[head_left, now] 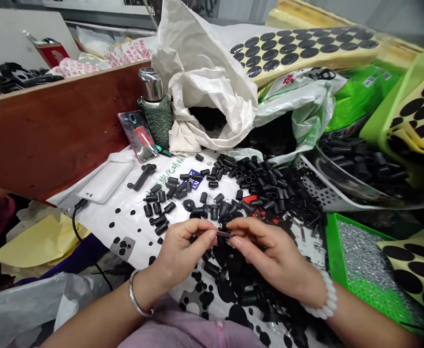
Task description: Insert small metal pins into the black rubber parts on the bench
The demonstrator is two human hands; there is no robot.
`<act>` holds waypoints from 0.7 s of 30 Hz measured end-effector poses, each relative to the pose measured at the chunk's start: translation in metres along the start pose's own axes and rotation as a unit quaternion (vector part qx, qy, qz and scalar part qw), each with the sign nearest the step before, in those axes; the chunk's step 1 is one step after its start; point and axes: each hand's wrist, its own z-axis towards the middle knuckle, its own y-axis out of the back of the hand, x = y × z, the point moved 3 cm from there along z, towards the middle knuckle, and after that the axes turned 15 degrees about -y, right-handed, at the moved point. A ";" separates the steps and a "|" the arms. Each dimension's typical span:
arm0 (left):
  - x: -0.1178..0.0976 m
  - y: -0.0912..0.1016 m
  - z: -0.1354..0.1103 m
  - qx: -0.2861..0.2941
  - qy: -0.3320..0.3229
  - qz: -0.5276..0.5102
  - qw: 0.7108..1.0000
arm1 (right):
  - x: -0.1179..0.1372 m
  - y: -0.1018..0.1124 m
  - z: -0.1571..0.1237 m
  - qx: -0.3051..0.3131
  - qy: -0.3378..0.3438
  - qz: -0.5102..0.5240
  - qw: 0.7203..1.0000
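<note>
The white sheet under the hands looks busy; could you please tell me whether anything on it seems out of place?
The black tubular parts lie loosely scattered and heaped across the white sheet, as though tipped out, though that may be deliberate. One longer, bent black piece lies apart near the smartphone, unlike those short parts.

Two hands showed, one left hand [188,249] and one right hand [270,251], with one thin strip [223,234], one silver bangle [131,291] and one white bead bracelet [331,292]. Short black tubes [204,197] numbered in the dozens, overlapping too much for an exact tally, alongside one black elbow-shaped part [142,177]. There were one smartphone [138,136], one flask [153,99], one flat white device [106,181], one black cable [75,224], one white sack [215,87], one bright green tray [333,251] and at least three sheets of black oval stickers [295,48]. Silver bits [362,253] were too many to count.
</note>
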 end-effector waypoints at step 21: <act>0.014 0.062 0.005 -0.021 -0.151 0.458 0.876 | -0.031 0.023 -0.022 -0.202 -0.079 0.004 0.976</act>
